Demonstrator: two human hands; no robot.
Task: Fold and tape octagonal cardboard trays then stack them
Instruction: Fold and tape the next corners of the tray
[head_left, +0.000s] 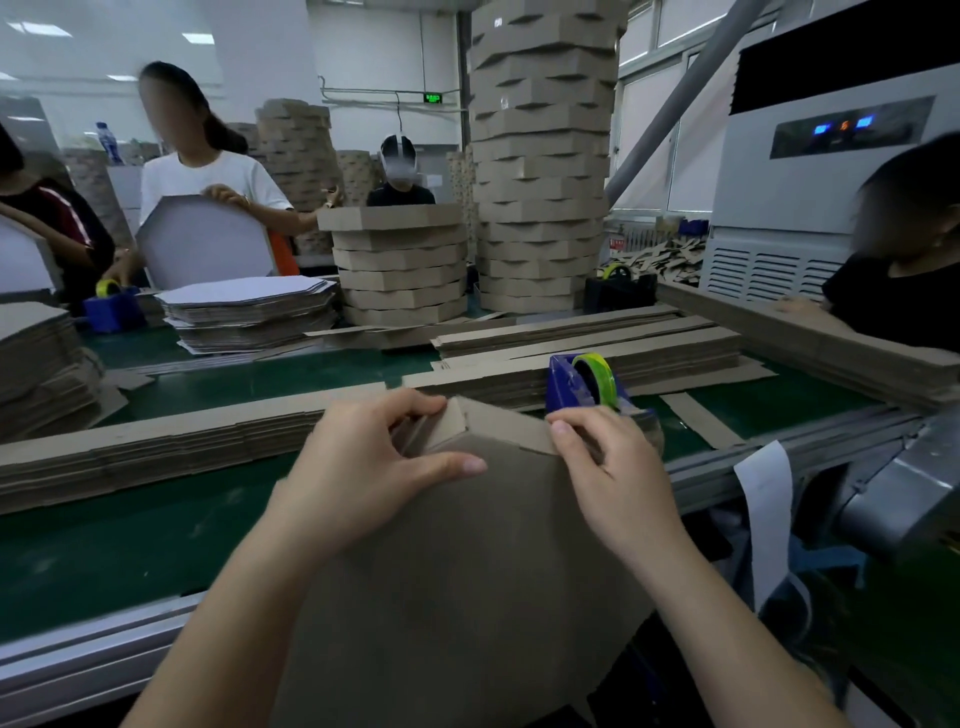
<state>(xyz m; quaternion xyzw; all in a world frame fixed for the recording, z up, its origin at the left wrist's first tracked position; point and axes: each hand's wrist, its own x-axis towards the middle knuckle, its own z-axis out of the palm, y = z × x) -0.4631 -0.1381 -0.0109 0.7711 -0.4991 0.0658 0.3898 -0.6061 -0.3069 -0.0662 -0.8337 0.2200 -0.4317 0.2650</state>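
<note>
A brown octagonal cardboard tray (467, 561) stands tilted against me at the table's near edge, its flat bottom facing the camera. My left hand (374, 462) grips the tray's top corner, fingers curled over the folded rim flap and thumb lying across the bottom. My right hand (608, 467) pinches the rim just right of that corner. Directly behind my right hand sits a blue tape dispenser (576, 384) with a yellow-green roll. Two stacks of finished trays rise at the back: a short stack (400, 265) and a tall stack (540, 156).
Long piles of flat cardboard strips (156, 457) lie across the green table (104, 551). A pile of flat octagonal sheets (249, 312) sits at the far left. Other people work around the table. A grey machine (831, 171) stands at the right.
</note>
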